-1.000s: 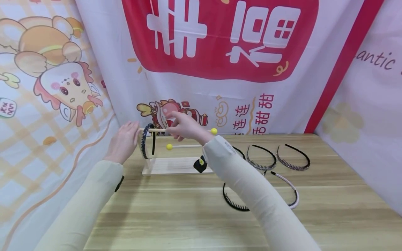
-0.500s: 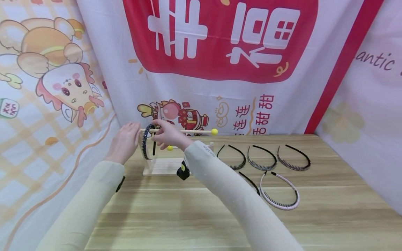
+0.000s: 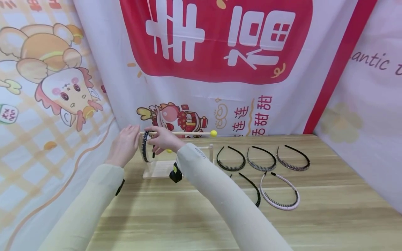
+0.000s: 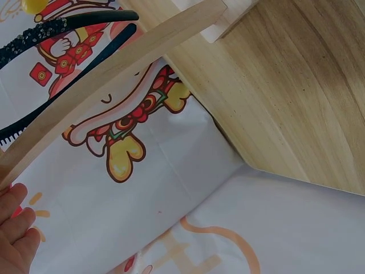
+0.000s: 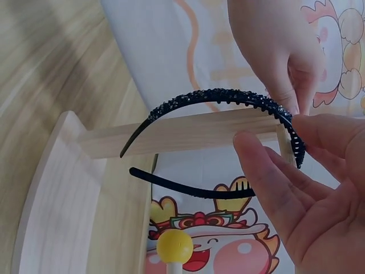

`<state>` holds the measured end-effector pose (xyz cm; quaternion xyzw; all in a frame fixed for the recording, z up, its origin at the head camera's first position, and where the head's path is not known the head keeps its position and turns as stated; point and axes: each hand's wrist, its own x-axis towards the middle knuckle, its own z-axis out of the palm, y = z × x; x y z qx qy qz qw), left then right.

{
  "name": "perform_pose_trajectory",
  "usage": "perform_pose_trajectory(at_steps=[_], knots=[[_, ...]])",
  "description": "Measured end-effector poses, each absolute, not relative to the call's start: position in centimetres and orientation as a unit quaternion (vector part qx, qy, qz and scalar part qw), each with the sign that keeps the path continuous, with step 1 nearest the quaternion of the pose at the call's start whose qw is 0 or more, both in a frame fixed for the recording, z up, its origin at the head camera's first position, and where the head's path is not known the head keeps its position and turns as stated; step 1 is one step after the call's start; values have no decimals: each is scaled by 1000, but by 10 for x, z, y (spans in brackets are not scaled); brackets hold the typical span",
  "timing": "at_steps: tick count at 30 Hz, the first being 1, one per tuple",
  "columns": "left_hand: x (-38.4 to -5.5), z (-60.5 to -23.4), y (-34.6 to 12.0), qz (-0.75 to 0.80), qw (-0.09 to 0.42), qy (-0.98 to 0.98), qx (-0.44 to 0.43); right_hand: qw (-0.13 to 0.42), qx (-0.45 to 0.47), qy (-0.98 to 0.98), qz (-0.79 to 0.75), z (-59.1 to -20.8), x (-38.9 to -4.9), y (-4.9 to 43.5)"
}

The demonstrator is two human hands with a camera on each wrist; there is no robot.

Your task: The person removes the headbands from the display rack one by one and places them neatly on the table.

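A dark, glittery toothed headband hangs over the upper rod of a wooden stand, close to its left upright. My left hand holds the top of that upright, thumb and fingers meeting at its end in the right wrist view; only fingertips show in the left wrist view. My right hand is at the headband's right side, its index fingertip touching the band near the top. The right thumb stands apart from the band. Part of the headband is hidden behind the right fingers.
Several headbands lie on the table to the right: a black one, a grey one, a brownish one, a pale pink one, and another black one partly behind the right sleeve. Yellow balls cap the rods. Printed cloth hangs behind.
My right hand has moved left along the upper rod to the headband. The left hand stays on the upright. More of the headbands on the table show now beside the right arm.
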<state>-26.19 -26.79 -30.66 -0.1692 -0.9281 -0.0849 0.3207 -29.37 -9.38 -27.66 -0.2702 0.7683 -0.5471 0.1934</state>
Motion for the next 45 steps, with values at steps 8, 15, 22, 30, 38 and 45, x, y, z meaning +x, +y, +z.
perform_pose_trajectory(at_steps=[8, 15, 22, 30, 38, 45], knots=[[-259, -308, -269, -91, 320, -928, -166, 156, -257, 768, -566, -284, -293, -95], [-261, -307, -269, -96, 314, -930, -167, 105, -247, 783, -561, -286, -293, -90], [-261, -309, -269, -99, 323, -925, -173, 93, -259, 782, -559, -283, -293, -80], [-263, -308, -269, -94, 319, -929, -164, 91, -260, 790, -549, -268, -288, -65], [-263, -309, -268, -93, 329, -925, -168, 81, -272, 786, -549, -255, -284, -46], [-263, -309, -268, -97, 330, -923, -170, 75, -273, 783, -554, -245, -280, -22]])
